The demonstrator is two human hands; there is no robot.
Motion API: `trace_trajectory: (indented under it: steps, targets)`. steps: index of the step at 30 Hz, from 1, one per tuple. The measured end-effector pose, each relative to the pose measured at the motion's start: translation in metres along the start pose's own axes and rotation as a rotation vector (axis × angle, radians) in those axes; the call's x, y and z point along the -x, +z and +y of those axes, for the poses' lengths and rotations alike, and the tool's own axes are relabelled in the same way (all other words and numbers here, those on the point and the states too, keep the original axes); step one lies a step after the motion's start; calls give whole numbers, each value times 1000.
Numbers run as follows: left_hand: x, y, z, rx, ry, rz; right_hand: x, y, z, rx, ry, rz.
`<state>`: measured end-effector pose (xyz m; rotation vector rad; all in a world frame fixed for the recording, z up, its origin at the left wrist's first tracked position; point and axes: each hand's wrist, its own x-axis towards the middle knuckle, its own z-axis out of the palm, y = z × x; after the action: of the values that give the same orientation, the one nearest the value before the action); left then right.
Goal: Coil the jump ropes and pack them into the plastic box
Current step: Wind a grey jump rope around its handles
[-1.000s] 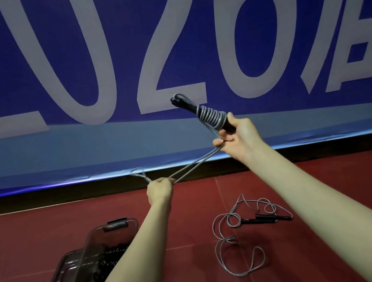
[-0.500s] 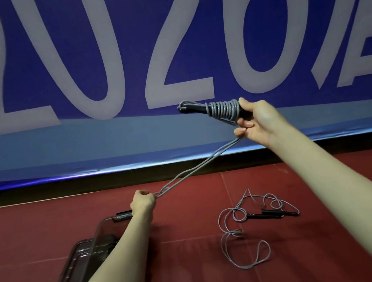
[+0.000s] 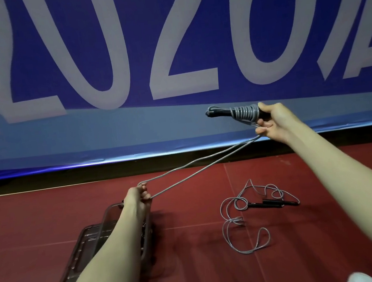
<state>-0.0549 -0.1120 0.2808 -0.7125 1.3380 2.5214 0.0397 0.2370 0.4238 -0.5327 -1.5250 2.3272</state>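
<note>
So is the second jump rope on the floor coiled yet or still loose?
Loose. The second jump rope sprawls in open loops on the red floor, its black handles side by side, nothing wound round them.

The rope [image 3: 197, 165] looks like smooth grey plastic-coated cord, its handles [image 3: 223, 112] matt black. The box [image 3: 109, 213] is clear, glossy plastic. The red floor [image 3: 194, 267] appears matt; the banner [image 3: 168, 38] faintly sheened.
</note>
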Motion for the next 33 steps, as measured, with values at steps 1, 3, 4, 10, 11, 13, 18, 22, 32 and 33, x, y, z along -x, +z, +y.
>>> trace_trajectory:
  steps: [1,3,4,10,11,13,18,22,32,33]
  targets:
    - [2,1,2,36,-3,5,-3,-4,4,-15,14,11]
    - [5,1,5,148,17,7,-9,-12,12,-30,34,39]
    - [6,2,5,186,40,-22,-12,-16,16,-39,37,57]
    - [30,26,18,414,49,-392,-28,-38,29,-154,29,153]
    - [33,29,18,330,25,-410,-29,-41,30,-183,24,165]
    - [37,30,14,90,-34,-438,-30,-46,28,-261,19,183]
    - [34,32,1,-396,-96,-364,-26,-42,15,-458,-23,136]
    - [41,48,-4,-800,-22,-311,-19,-21,9,-487,-39,75]
    - [63,99,-8,-896,244,-431,-8,1,9,-480,-8,29]
    - [66,105,-9,-881,284,-445,-7,2,8,-486,-13,28]
